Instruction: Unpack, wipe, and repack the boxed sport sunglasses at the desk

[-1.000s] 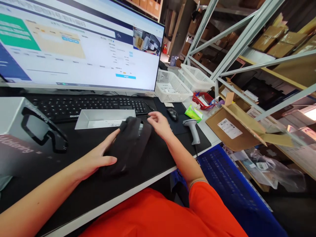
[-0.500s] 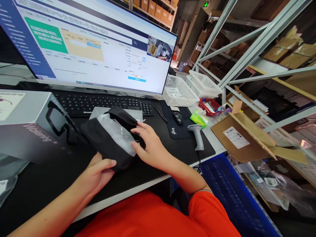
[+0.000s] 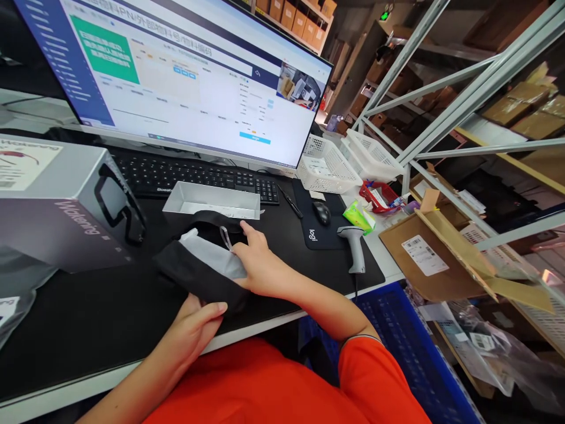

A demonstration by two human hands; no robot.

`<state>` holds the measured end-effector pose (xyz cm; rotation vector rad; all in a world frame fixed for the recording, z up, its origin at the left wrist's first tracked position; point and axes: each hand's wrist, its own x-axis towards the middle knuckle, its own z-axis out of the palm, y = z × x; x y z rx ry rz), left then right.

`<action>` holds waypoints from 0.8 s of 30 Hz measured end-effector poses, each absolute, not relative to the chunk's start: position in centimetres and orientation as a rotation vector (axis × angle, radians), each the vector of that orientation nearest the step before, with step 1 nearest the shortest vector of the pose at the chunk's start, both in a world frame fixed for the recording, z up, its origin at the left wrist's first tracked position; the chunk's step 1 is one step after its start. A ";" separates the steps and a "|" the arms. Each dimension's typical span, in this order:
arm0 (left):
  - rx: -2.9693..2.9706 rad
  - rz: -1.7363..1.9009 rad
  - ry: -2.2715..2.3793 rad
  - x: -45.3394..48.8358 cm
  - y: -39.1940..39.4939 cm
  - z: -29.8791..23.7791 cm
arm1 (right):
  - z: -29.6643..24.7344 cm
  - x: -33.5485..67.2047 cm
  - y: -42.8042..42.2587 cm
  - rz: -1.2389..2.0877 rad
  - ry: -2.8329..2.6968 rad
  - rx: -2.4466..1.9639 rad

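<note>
A black soft case (image 3: 200, 272) with a pale grey lining lies opened up above the desk, tilted, its lid strap or flap toward the keyboard. My left hand (image 3: 200, 321) grips its near side from below, thumb on the outer edge. At the case's right end, my right hand (image 3: 260, 262) is closed on the rim, with a small grey loop by its fingers; the fingertips are partly hidden. Just beyond the case sits a shallow grey open box (image 3: 212, 200). To the left stands a large grey box (image 3: 79, 206) with glasses pictured on its side.
A monitor (image 3: 185, 76) and black keyboard (image 3: 189, 174) stand at the back. On the right are a mouse (image 3: 321, 213), a barcode scanner (image 3: 354, 247), a green packet (image 3: 359, 217), white baskets (image 3: 329, 168) and a cardboard box (image 3: 424, 259). A plastic bag (image 3: 22, 288) lies far left.
The case has come nearer and lower, uncovering the grey open box behind it. The clear piece seen in the case's opening no longer shows. My right hand has closed in on the rim.
</note>
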<state>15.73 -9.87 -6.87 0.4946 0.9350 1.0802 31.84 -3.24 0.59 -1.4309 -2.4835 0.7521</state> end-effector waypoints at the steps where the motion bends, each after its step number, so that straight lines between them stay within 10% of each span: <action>1: 0.483 1.093 0.934 15.7 -9.8 -7.1 | 0.5 31.6 -3.2 0.697 -2.476 -1.422; 24: 0.450 1.334 1.054 16.9 -8.3 -5.9 | 4.5 31.3 -1.1 0.401 -2.188 -1.805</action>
